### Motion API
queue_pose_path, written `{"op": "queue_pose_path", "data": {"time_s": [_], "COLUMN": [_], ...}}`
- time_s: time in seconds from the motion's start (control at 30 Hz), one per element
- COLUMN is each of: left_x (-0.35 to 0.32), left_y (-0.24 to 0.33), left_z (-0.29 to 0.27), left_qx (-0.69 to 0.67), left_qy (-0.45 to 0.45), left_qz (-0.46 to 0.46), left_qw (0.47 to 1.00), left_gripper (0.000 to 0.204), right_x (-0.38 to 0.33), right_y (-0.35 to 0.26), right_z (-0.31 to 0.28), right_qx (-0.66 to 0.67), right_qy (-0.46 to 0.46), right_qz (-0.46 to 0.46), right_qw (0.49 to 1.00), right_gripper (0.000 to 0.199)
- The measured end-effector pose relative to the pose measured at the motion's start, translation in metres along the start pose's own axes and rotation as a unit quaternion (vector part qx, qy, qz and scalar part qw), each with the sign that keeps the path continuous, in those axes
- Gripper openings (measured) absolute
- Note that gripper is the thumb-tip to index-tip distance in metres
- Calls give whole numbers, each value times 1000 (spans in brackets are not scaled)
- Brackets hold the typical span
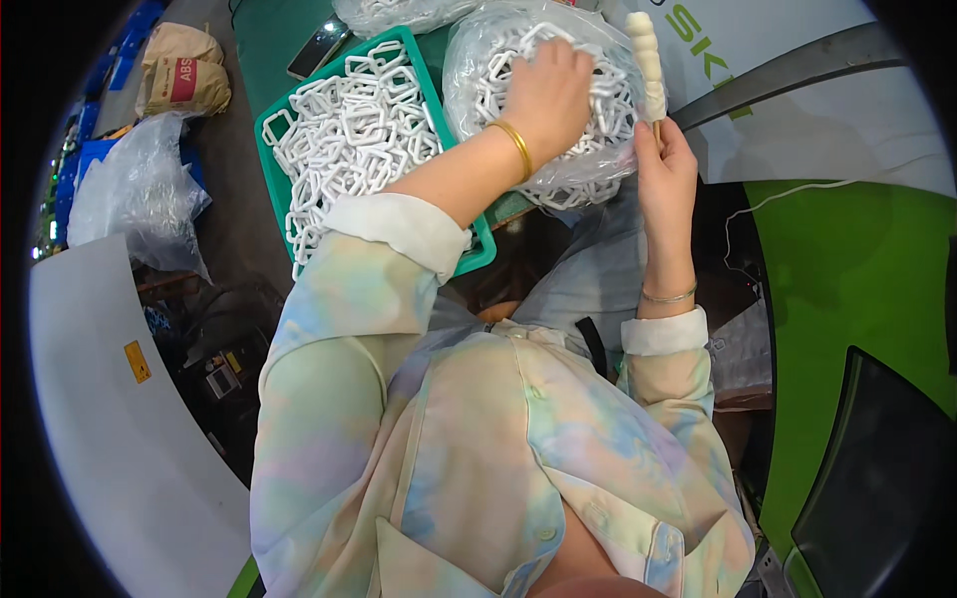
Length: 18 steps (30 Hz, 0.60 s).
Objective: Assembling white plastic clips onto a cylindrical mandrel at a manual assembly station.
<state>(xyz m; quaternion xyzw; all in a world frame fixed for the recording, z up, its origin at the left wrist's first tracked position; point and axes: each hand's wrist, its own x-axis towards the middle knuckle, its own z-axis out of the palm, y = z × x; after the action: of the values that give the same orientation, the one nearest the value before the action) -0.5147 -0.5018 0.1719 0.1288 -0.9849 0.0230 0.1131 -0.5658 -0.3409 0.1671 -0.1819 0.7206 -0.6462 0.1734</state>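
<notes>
A clear plastic bag (461,62) full of loose white plastic chain links (610,92) lies on the far side of the table. My left hand (550,98) reaches into it, palm down over the links; the fingertips are hidden by the bent fingers. In my right hand (668,164), beside the bag, a thin stick is pinched upright; a column of cream-white balls (645,55) is stacked on it. To the left of the bag, a green plastic crate (436,95) holds many similar white links (349,130), heaped to its rim.
A phone (319,48) rests on the green table left of the crate. Another clear bag (394,12) of white links lies behind. At far left are a brown paper sack (181,70) and crumpled clear plastic (140,189). A grey metal bar (797,72) and white cable (797,186) are at right.
</notes>
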Motion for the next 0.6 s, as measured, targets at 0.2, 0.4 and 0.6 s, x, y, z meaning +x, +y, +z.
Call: {"op": "queue_pose_path", "data": {"time_s": [0.2,0.4,0.6], "left_x": [-18,-4,-17], "left_y": [-24,-69,-32], "left_z": [-5,-11,-21], "left_qx": [-40,56,-155], "left_qy": [-105,-56,-132], "left_qz": [69,-40,191], "left_qw": [991,996,960], "left_gripper": [54,46,31], "right_x": [2,2,1], "right_y": [-9,-14,-13], "right_z": [-11,-5,-8], "right_qx": [-10,14,25], "right_qy": [-2,1,1], "right_qz": [-6,-15,-2], "right_qw": [1000,1000,1000], "right_gripper": [24,29,32]}}
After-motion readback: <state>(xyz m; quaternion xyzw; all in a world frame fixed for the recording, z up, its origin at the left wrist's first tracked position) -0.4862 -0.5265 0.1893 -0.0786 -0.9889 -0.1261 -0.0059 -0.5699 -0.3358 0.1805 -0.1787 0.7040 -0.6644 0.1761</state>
